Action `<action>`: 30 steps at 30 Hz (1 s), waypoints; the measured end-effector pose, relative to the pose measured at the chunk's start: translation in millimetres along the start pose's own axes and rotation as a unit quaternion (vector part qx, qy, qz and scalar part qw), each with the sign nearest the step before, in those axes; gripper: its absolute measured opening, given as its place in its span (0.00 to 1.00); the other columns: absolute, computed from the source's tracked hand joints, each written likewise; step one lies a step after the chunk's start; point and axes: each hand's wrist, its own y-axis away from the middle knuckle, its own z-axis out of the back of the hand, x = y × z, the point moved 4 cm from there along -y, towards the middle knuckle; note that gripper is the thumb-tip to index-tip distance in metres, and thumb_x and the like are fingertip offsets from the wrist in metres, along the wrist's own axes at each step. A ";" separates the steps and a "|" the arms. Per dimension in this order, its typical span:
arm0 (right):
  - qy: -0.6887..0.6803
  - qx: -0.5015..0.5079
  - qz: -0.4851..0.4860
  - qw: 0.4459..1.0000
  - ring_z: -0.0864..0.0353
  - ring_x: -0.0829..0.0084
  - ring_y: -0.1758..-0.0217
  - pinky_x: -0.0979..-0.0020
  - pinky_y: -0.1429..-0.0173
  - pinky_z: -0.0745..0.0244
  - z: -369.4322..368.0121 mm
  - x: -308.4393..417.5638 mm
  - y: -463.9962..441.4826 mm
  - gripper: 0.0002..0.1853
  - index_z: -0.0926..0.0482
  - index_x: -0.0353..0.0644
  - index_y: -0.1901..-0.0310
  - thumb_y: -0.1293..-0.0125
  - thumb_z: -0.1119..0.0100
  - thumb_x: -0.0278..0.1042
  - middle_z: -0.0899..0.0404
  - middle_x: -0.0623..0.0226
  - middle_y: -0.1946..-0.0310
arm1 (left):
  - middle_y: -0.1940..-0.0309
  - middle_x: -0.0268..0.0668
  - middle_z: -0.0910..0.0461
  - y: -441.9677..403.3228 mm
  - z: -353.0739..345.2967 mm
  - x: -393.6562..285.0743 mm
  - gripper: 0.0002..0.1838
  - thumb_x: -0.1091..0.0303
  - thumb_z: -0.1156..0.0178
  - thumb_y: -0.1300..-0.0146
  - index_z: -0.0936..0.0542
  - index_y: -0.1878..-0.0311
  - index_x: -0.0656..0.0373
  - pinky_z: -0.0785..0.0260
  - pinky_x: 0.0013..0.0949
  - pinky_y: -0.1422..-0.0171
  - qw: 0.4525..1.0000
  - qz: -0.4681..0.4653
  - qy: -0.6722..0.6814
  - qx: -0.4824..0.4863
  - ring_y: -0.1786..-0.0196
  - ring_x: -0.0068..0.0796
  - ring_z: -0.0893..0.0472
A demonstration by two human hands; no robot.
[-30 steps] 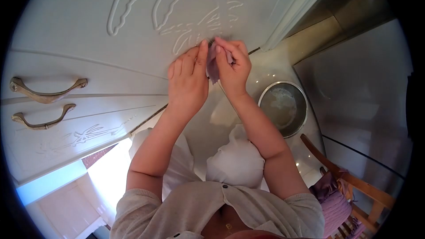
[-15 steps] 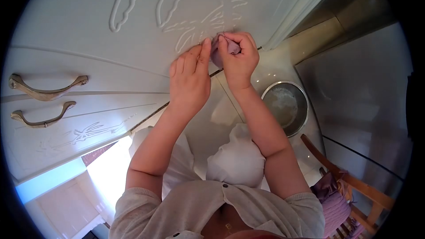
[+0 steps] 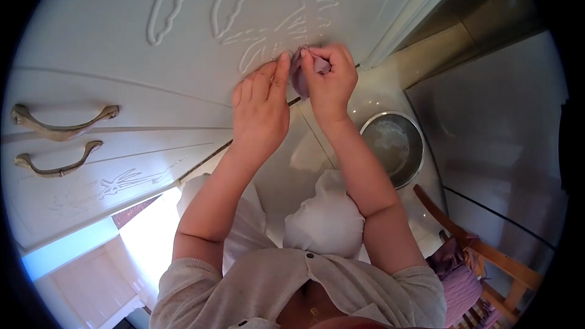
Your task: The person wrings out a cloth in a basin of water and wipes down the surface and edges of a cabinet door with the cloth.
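A white cabinet door (image 3: 122, 30) with a raised leaf pattern fills the upper left. My left hand (image 3: 260, 106) lies against its lower part, fingers stretched out and nothing held. Just to its right, my right hand (image 3: 332, 82) grips a bunched purple cloth (image 3: 298, 79), thumb and fingers closed round it. The cloth touches the door near its bottom edge, and part of it hangs below the fingers. Some of the cloth is hidden inside the right hand.
A round metal basin (image 3: 393, 149) of cloudy water stands on the floor to the right. Beyond it are a grey panel (image 3: 499, 128) and a wooden chair (image 3: 503, 262) with a purple cushion. Two drawer handles, an upper one (image 3: 64, 129) and a lower one, are at left.
Compared with one second ago, my right hand and the cloth are a little further right along the door's lower part. My left hand has hardly moved.
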 end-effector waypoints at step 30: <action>-0.249 0.036 -0.282 0.926 0.24 0.80 0.63 0.76 0.56 0.27 -13.5 -24.4 3.4 0.09 0.21 0.37 0.67 0.43 0.29 0.29 0.21 0.70 0.67 | 0.40 0.39 0.31 -0.9 0.8 -1.2 0.42 0.79 0.41 0.48 0.39 0.26 0.56 0.41 0.43 0.36 1.000 -0.003 0.008 -0.001 0.41 0.41 0.30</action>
